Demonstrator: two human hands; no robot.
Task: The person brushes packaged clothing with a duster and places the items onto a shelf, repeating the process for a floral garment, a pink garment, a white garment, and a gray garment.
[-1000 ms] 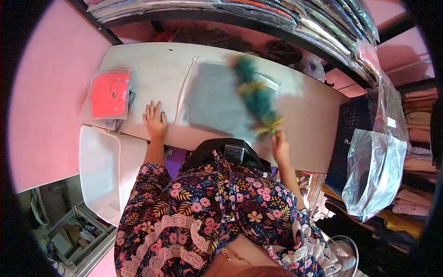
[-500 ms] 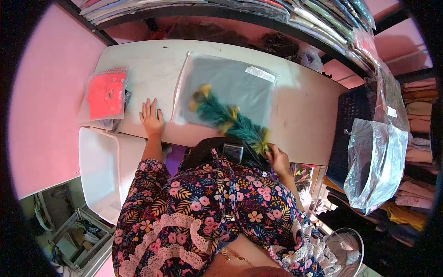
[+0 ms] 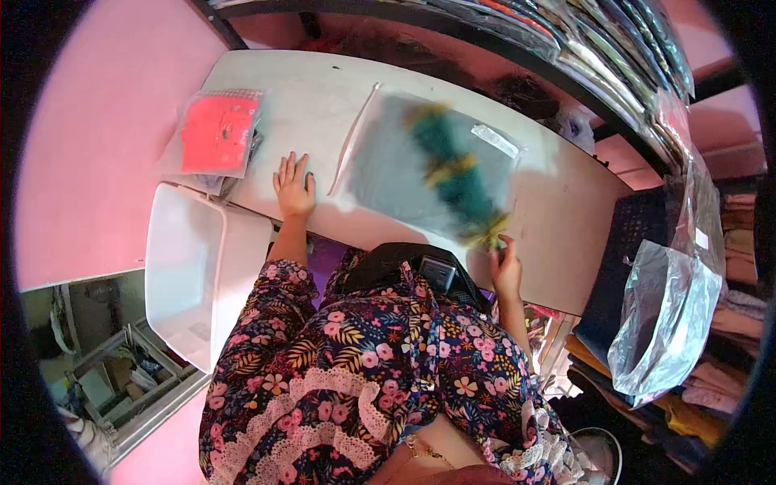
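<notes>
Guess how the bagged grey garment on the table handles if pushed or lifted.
The bagged garment probably slides easily: glossy plastic on the smooth table. Likely floppy when lifted, being folded cloth lying flat. Probably light, being thin.

A teal feather duster (image 3: 454, 171) (yellow tufts, blurred) lies slantwise across the flat, clear-bagged grey garment (image 3: 381, 166).

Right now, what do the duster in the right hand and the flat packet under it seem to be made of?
Duster: soft green and yellow feathers or synthetic fluff, matte; fuzzy edges, though blurred. Packet: clear glossy plastic film, going by its sheen and taped flap, over folded grey cloth.
</notes>
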